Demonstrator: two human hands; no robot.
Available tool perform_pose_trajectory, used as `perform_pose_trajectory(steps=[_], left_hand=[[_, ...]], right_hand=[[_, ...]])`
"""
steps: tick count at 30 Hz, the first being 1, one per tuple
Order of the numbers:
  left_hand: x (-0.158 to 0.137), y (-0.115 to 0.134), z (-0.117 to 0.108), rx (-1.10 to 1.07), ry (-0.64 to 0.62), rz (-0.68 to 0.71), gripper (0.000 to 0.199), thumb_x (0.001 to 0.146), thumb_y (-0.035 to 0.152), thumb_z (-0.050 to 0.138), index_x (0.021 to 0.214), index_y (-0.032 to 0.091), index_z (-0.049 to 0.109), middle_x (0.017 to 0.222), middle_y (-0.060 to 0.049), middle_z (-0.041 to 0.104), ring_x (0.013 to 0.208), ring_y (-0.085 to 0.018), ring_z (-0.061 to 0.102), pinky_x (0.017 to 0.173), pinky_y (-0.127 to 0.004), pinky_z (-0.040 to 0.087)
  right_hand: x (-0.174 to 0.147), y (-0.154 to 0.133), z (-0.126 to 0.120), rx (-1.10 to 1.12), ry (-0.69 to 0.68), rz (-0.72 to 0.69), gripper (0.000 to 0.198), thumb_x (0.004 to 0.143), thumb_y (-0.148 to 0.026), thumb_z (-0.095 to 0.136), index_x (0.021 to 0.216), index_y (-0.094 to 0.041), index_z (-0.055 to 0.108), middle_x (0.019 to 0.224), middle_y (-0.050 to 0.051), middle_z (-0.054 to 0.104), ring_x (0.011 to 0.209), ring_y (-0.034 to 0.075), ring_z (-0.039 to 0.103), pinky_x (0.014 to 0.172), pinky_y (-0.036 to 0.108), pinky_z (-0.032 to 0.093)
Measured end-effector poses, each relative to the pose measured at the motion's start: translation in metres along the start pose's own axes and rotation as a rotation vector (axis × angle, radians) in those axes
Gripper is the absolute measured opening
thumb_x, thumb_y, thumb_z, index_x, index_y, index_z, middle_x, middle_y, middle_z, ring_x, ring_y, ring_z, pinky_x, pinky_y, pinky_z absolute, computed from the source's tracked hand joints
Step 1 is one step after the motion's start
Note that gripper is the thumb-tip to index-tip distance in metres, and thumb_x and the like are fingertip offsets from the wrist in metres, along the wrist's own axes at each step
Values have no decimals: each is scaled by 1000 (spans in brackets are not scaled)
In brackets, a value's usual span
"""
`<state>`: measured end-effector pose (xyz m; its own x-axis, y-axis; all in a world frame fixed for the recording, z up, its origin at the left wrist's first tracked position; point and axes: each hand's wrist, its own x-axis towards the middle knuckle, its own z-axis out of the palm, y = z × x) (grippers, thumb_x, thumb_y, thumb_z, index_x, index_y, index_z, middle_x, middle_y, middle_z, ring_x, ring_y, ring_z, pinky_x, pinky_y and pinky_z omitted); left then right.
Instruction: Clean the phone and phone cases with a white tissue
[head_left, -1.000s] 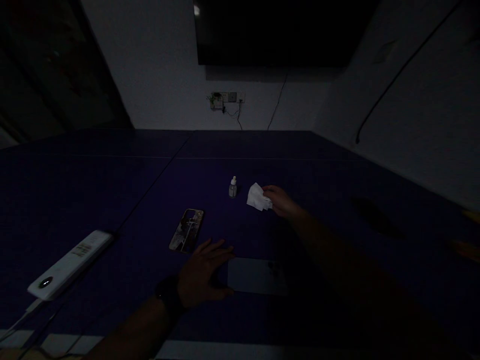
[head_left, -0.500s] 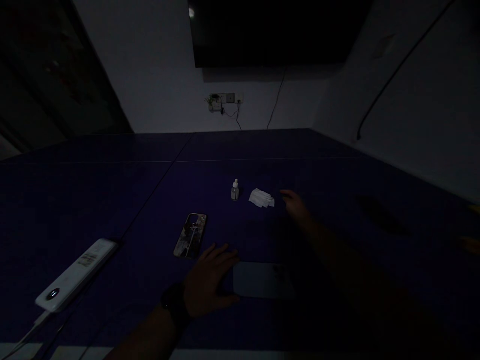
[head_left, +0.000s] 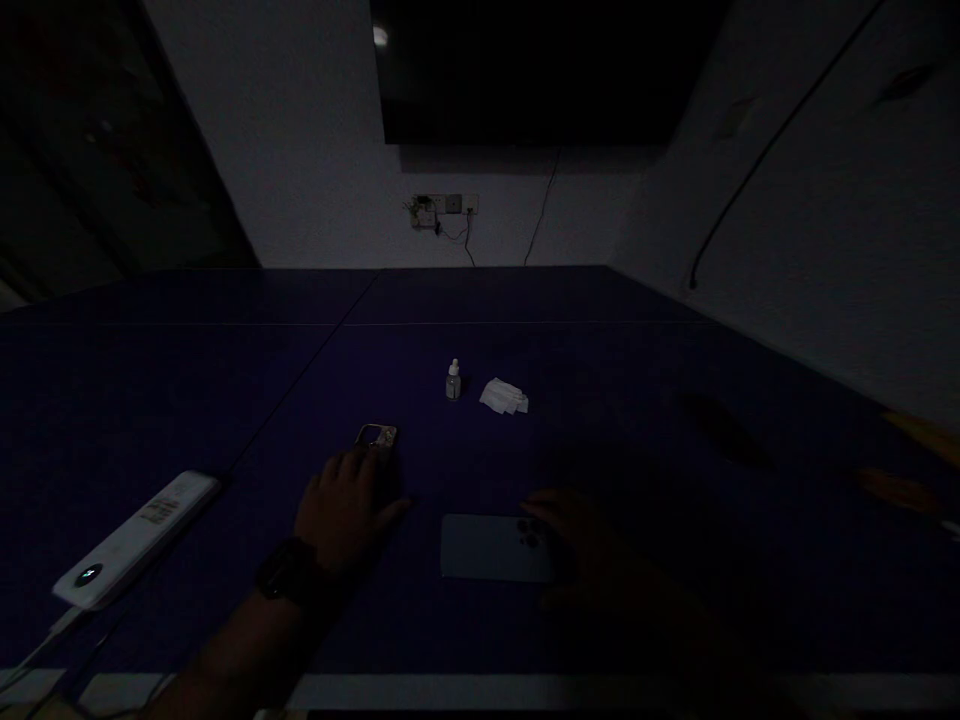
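Observation:
A dark phone case (head_left: pixel 384 438) with a camera cutout lies on the blue table; my left hand (head_left: pixel 341 510), wearing a black watch, covers most of it. The fingers rest over the case, with the thumb spread wide to the right. A blue-grey phone (head_left: pixel 487 548) lies flat, camera side up, in front of me. At its camera end is my right hand (head_left: pixel 581 545), in deep shadow. Its fingers and thumb are apart, around the long edges; whether they touch the phone is hard to see. Farther back stand a small dropper bottle (head_left: pixel 453 384) and a crumpled white tissue or cloth (head_left: pixel 504 396).
A white power bank (head_left: pixel 139 540) with a cable lies at the left. Something dark (head_left: pixel 724 430) lies to the right, with orange items (head_left: pixel 900 490) at the far right. Behind the table (head_left: pixel 420 300), a wall carries sockets (head_left: pixel 450 205) and a large dark screen (head_left: pixel 525 70).
My left hand has moved left from beside the phone onto the phone case. My right hand has come back from near the white tissue to the phone's camera end.

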<state>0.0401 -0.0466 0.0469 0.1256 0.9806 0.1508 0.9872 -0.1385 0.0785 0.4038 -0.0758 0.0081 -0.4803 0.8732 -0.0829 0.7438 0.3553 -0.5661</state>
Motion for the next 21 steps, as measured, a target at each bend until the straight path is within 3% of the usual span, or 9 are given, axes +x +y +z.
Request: perform_pose_trajectory(steps=[3, 6, 9, 11, 13, 16, 18, 21], left_hand=[[16, -11, 0, 38, -131, -116, 96, 80, 71, 60, 147, 5, 42, 130, -26, 60, 118, -44, 56, 96, -52, 46], [28, -18, 3, -42, -239, -154, 86, 81, 57, 65, 147, 7, 42, 130, -28, 58, 122, -45, 54, 96, -50, 46], [33, -21, 2, -88, -241, -169, 80, 83, 46, 63, 153, 19, 35, 128, -24, 60, 121, -44, 57, 94, -52, 46], [30, -19, -3, -176, -215, -154, 83, 83, 44, 63, 155, 20, 29, 130, -22, 61, 121, -41, 58, 95, -51, 47], [24, -13, -10, -486, -220, -98, 93, 80, 44, 67, 157, 18, 22, 138, -20, 57, 123, -37, 58, 98, -47, 48], [10, 5, -18, -1223, -345, 18, 98, 79, 41, 69, 159, 23, 13, 151, -16, 47, 127, -33, 57, 100, -44, 50], [1, 21, -20, -1555, -320, 8, 87, 77, 31, 68, 154, 27, 28, 150, -12, 50, 127, -31, 57, 99, -41, 50], [-5, 45, -16, -1835, -384, -29, 78, 75, 29, 62, 149, 19, 39, 132, -14, 64, 116, -32, 65, 89, -41, 56]], right_hand=[[6, -6, 3, -99, 43, -36, 93, 58, -65, 85, 138, -25, 58, 144, 17, 48, 135, 42, 39, 110, 60, 33], [12, -8, 3, -141, 101, -133, 76, 62, -59, 85, 127, -25, 64, 133, 13, 57, 126, 37, 48, 106, 55, 35], [16, -9, 4, -158, 161, -187, 69, 57, -49, 87, 117, -23, 65, 124, 11, 62, 117, 35, 53, 101, 51, 35], [17, -11, 5, -158, 191, -196, 69, 51, -43, 88, 113, -21, 65, 118, 11, 64, 112, 34, 55, 99, 50, 36], [17, -13, 6, -146, 212, -203, 68, 48, -39, 88, 110, -20, 65, 115, 10, 65, 108, 32, 56, 96, 48, 36], [15, -17, 5, -129, 235, -214, 64, 49, -36, 85, 108, -21, 64, 112, 9, 65, 106, 31, 56, 94, 45, 36], [14, -19, 4, -124, 246, -208, 63, 49, -35, 84, 107, -21, 63, 111, 9, 65, 105, 31, 56, 93, 45, 36], [14, -20, 4, -124, 254, -194, 64, 48, -34, 84, 107, -20, 63, 110, 9, 65, 104, 31, 56, 92, 45, 36]])
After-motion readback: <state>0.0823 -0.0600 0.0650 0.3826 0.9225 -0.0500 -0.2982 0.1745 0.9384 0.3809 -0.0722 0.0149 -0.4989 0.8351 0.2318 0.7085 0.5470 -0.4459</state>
